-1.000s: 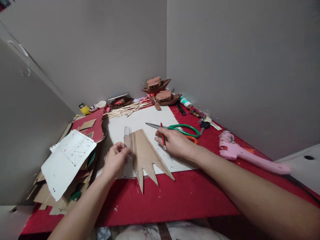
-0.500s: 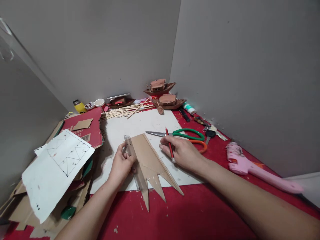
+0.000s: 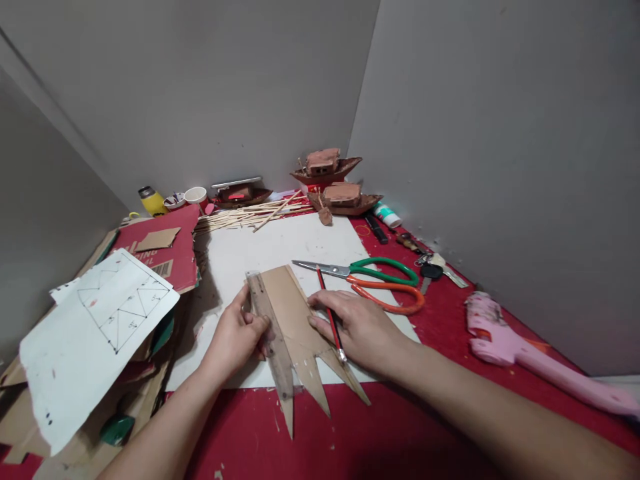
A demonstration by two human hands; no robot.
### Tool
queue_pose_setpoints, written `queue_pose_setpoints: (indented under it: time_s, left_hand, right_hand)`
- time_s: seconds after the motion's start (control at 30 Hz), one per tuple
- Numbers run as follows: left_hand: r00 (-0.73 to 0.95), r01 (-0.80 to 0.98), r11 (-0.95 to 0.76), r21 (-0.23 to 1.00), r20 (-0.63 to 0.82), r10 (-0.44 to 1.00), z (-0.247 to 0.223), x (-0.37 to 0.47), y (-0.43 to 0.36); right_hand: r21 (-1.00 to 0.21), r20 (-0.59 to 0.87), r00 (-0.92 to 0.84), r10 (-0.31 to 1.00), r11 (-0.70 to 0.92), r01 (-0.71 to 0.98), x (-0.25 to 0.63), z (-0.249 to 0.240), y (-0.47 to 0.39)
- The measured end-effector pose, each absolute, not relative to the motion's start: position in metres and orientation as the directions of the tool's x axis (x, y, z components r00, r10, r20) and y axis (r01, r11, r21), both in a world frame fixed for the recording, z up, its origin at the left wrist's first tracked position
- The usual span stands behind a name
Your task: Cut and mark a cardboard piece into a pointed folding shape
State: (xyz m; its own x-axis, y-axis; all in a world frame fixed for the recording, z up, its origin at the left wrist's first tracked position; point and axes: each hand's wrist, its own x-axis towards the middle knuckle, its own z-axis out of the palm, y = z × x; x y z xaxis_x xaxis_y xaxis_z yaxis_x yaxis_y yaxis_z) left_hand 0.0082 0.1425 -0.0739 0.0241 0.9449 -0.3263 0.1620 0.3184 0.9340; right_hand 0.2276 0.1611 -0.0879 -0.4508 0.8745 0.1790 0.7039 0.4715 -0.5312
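Observation:
A brown cardboard piece [image 3: 290, 303] with pointed ends toward me lies over a white sheet [image 3: 240, 247]. Along its left edge rests a clear ruler [image 3: 273, 340]. My left hand [image 3: 240, 333] grips the ruler and the cardboard's left side, thumb on top. My right hand [image 3: 353, 327] touches the cardboard's right edge and holds a red and black pencil [image 3: 330, 313] between its fingers, tip pointing away from me. Scissors [image 3: 345, 270] with one green and one orange handle lie just beyond my right hand.
Cardboard scraps and a drawn paper [image 3: 95, 340] are piled at the left. Model boats [image 3: 327, 167], thin sticks [image 3: 240, 217], cups [image 3: 196, 195] and a yellow bottle [image 3: 153, 202] stand at the back. Keys [image 3: 435, 267] and a pink glue gun [image 3: 530, 353] lie right.
My right hand has moved left and closer to me, off the scissors' side and onto the cardboard's right edge, with the pencil still in it. The view has shifted slightly.

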Motion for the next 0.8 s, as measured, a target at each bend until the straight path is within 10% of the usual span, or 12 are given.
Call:
queue_pose_setpoints:
  time_s: [0.8]
  left_hand:
    - [0.080,0.130,0.428,0.895,-0.439,0.895,-0.069,0.010,0.138]
  right_hand:
    - [-0.670,0.083,-0.390,0.917,0.342,0.660,0.227,-0.084,0.145]
